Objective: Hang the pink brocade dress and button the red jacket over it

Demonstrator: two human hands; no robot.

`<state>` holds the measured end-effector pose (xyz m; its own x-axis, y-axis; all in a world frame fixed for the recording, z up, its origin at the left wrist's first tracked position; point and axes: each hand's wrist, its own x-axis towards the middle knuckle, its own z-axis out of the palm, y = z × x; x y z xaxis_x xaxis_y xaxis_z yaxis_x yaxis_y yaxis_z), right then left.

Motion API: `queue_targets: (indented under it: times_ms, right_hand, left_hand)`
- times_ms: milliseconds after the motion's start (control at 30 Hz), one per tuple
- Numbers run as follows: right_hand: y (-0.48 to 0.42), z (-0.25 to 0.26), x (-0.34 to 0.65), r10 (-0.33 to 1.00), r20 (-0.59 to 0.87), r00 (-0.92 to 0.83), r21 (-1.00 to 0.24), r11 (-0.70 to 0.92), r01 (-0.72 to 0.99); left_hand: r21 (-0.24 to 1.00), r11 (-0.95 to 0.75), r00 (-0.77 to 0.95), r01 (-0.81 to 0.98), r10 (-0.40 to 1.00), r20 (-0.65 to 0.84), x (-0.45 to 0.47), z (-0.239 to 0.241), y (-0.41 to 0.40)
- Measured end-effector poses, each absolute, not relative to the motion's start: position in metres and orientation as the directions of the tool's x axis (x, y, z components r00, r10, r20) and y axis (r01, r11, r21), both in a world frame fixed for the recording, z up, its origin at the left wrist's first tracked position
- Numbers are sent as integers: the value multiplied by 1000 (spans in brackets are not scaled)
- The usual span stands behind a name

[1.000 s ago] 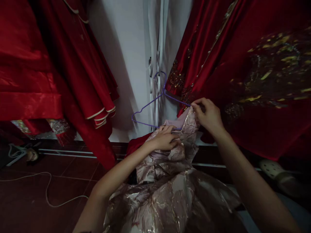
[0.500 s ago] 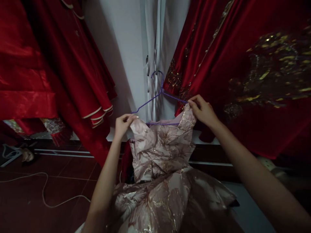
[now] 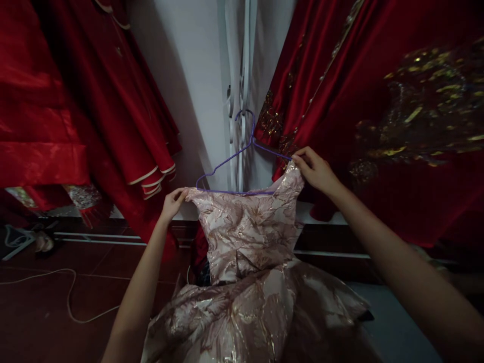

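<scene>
A pink dress [image 3: 251,237] with shiny gold-patterned fabric hangs bodice-up in front of me, its wide skirt spreading below. My left hand [image 3: 174,202] pinches its left shoulder, pulled outward to the left. The purple wire hanger [image 3: 231,157] stands upright behind the neckline, hook at the top. Its left end shows bare just beside the left shoulder fabric, and its lower bar crosses the neckline. My right hand [image 3: 313,170] pinches the right shoulder at the hanger's right end, which the fabric and fingers hide.
Red garments [image 3: 139,116] hang on the left, and red satin garments with gold sequins [image 3: 419,111] on the right. Between them is a pale wall [image 3: 185,65] with white metal uprights [image 3: 242,60]. A white cable [image 3: 71,292] lies on the dark red tiled floor.
My left hand has moved left and slightly down, drawing the dress's left shoulder outward. The hanger's left end has come into sight. My right hand has stayed nearly still.
</scene>
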<state>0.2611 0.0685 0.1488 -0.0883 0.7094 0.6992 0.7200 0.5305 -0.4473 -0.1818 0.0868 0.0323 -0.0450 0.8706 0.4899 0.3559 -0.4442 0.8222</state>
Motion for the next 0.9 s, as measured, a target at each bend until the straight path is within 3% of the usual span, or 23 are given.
queue_targets:
  times_ms: [600, 733, 900]
  right_hand:
    - [70, 149, 261, 729, 676, -108, -484, 550, 680]
    - [76, 147, 262, 733, 672, -108, -497, 554, 668]
    - [80, 141, 258, 746, 653, -130, -522, 567, 637]
  left_hand:
    - [815, -447, -34, 368, 870, 492, -188, 45, 83]
    - [796, -481, -25, 367, 850, 526, -181, 64, 90]
    - [716, -583, 126, 383, 801, 585, -139, 110, 95]
